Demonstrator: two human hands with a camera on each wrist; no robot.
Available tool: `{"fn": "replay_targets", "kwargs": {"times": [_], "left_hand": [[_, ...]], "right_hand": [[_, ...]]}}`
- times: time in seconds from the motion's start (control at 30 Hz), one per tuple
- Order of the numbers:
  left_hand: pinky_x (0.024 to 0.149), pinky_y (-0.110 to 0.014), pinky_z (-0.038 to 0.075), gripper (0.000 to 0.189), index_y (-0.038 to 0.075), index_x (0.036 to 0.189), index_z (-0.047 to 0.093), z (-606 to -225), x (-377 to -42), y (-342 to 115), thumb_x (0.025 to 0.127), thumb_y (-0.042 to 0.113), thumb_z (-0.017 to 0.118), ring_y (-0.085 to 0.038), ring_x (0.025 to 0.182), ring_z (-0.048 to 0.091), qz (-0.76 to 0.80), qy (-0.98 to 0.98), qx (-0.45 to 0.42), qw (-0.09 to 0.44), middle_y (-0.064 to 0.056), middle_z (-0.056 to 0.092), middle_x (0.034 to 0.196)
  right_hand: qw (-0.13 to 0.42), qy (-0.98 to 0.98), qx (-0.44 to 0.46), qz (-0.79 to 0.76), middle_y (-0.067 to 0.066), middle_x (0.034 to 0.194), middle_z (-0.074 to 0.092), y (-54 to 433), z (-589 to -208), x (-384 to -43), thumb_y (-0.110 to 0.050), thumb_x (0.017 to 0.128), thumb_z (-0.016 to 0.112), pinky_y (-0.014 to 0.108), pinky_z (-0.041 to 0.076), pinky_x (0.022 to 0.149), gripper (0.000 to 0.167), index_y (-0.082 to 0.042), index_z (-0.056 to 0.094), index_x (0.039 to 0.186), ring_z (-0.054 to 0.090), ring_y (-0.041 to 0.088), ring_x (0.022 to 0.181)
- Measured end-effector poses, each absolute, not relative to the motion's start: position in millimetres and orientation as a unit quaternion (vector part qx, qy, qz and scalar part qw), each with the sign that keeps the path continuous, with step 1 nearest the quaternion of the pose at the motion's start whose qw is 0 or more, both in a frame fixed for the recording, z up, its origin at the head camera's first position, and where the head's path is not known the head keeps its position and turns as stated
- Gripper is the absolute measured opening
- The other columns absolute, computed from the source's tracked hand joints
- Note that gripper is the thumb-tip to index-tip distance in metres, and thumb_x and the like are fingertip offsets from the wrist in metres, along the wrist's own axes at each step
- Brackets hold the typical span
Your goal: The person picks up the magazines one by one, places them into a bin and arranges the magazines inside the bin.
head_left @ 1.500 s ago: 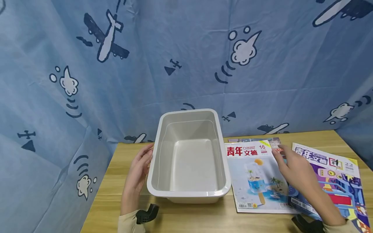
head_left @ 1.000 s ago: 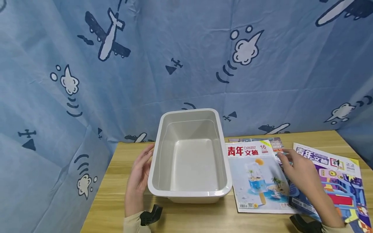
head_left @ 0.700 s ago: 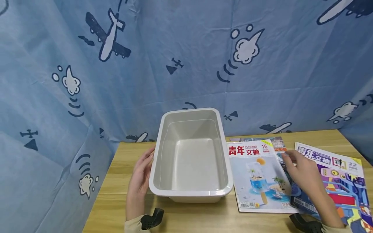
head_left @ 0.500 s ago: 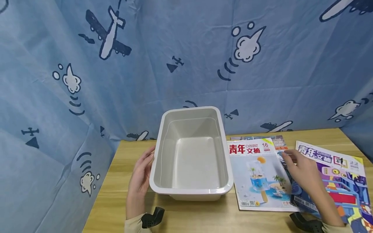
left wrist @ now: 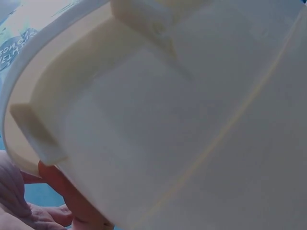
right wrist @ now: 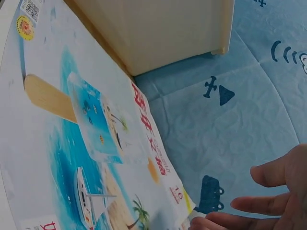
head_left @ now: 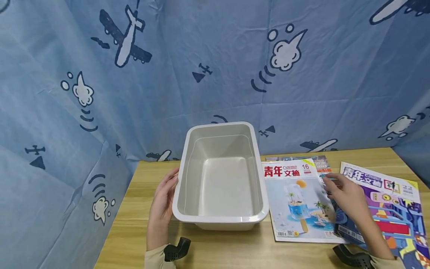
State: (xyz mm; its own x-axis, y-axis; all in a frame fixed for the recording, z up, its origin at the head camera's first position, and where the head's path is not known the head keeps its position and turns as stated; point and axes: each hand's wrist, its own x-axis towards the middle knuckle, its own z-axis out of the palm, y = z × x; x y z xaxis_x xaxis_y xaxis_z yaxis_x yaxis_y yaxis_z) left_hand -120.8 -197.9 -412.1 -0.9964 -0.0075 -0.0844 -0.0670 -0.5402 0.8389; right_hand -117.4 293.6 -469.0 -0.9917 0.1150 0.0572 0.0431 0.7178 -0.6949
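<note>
A grey-white plastic tub [head_left: 221, 218] stands on the wooden table. My left hand [head_left: 162, 201] rests along the tub's left side, its fingertips under the rim; in the left wrist view a finger [left wrist: 72, 191] lies against the outer wall. To the right of the tub lies a magazine with an ice-pop cover [head_left: 285, 209]. My right hand [head_left: 349, 196] hovers by that magazine's right edge, fingers loosely bent and thumb apart. Nothing is between them in the right wrist view. Beneath this hand and to its right is a purple magazine [head_left: 399, 209].
Another magazine [head_left: 322, 164] shows partly from under the ice-pop one at the back. A blue curtain [head_left: 228, 74] with printed planes hangs right behind the table [head_left: 134, 224] and along its left side.
My right hand has drawn back slightly toward me beside the ice-pop magazine. My left hand stays at the tub's side. The head view has shifted a little.
</note>
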Motion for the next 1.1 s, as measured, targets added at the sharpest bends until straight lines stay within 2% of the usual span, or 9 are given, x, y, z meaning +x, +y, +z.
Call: {"fn": "replay_targets", "kwargs": {"times": [0.17, 0.4, 0.6, 0.67, 0.77, 0.87, 1.1], "left_hand": [[0.077, -0.022, 0.059, 0.027, 0.002, 0.134, 0.056, -414.0, -120.9, -197.6, 0.108, 0.003, 0.047, -0.012, 0.092, 0.071, 0.871, 0.49, -0.029, 0.016, -0.007, 0.066, 0.114], [0.078, -0.023, 0.059, 0.03, 0.004, 0.129, 0.063, -415.0, -123.6, -194.0, 0.104, -0.003, 0.049, -0.013, 0.092, 0.071, 0.874, 0.482, -0.059, -0.003, -0.007, 0.069, 0.11], [0.076, -0.024, 0.06, 0.031, 0.003, 0.13, 0.062, -414.5, -125.3, -192.4, 0.104, -0.004, 0.048, -0.014, 0.091, 0.071, 0.874, 0.48, -0.071, -0.01, -0.007, 0.069, 0.109], [0.076, -0.024, 0.06, 0.03, 0.004, 0.129, 0.063, -414.6, -124.9, -192.4, 0.104, -0.003, 0.048, -0.014, 0.09, 0.071, 0.872, 0.484, -0.072, -0.011, -0.007, 0.069, 0.108], [0.076, -0.024, 0.06, 0.03, 0.005, 0.127, 0.065, -415.1, -124.4, -192.3, 0.104, -0.002, 0.049, -0.013, 0.09, 0.07, 0.87, 0.488, -0.073, -0.011, -0.007, 0.069, 0.107], [0.076, -0.024, 0.06, 0.029, 0.007, 0.126, 0.067, -415.7, -124.1, -192.1, 0.104, -0.002, 0.05, -0.013, 0.09, 0.07, 0.869, 0.49, -0.072, -0.012, -0.006, 0.069, 0.107], [0.076, -0.025, 0.06, 0.029, 0.009, 0.123, 0.068, -415.8, -124.3, -191.7, 0.103, -0.002, 0.05, -0.014, 0.091, 0.071, 0.869, 0.488, -0.073, -0.018, -0.005, 0.071, 0.11]], "right_hand": [[0.036, -0.916, -0.043, 0.397, 0.039, 0.11, 0.065, 295.3, -472.1, -117.8, -0.028, 0.112, 0.046, 0.028, 0.059, 0.057, 0.049, 0.015, 0.049, 0.135, 0.073, 0.041, 0.083], [-0.008, -0.914, -0.044, 0.403, 0.042, 0.118, 0.06, 296.6, -472.4, -121.2, -0.029, 0.112, 0.044, 0.034, 0.062, 0.063, 0.052, 0.016, 0.045, 0.138, 0.07, 0.047, 0.094], [-0.035, -0.912, -0.043, 0.406, 0.044, 0.122, 0.057, 298.9, -473.0, -123.2, -0.032, 0.113, 0.041, 0.037, 0.062, 0.068, 0.055, 0.016, 0.043, 0.14, 0.069, 0.049, 0.099], [-0.041, -0.915, -0.047, 0.399, 0.044, 0.125, 0.055, 299.8, -473.5, -122.9, -0.033, 0.113, 0.04, 0.042, 0.062, 0.072, 0.056, 0.015, 0.043, 0.14, 0.066, 0.051, 0.103], [-0.047, -0.92, -0.055, 0.384, 0.046, 0.131, 0.05, 301.9, -473.7, -123.1, -0.035, 0.113, 0.039, 0.059, 0.057, 0.084, 0.058, 0.015, 0.041, 0.142, 0.057, 0.058, 0.113], [-0.052, -0.925, -0.063, 0.372, 0.048, 0.135, 0.045, 303.7, -473.1, -123.8, -0.036, 0.113, 0.038, 0.067, 0.051, 0.087, 0.06, 0.016, 0.039, 0.143, 0.05, 0.062, 0.118], [-0.069, -0.907, -0.063, 0.41, 0.049, 0.135, 0.045, 305.9, -473.5, -125.5, -0.035, 0.113, 0.037, 0.048, 0.062, 0.078, 0.063, 0.019, 0.033, 0.145, 0.058, 0.058, 0.115]]}}
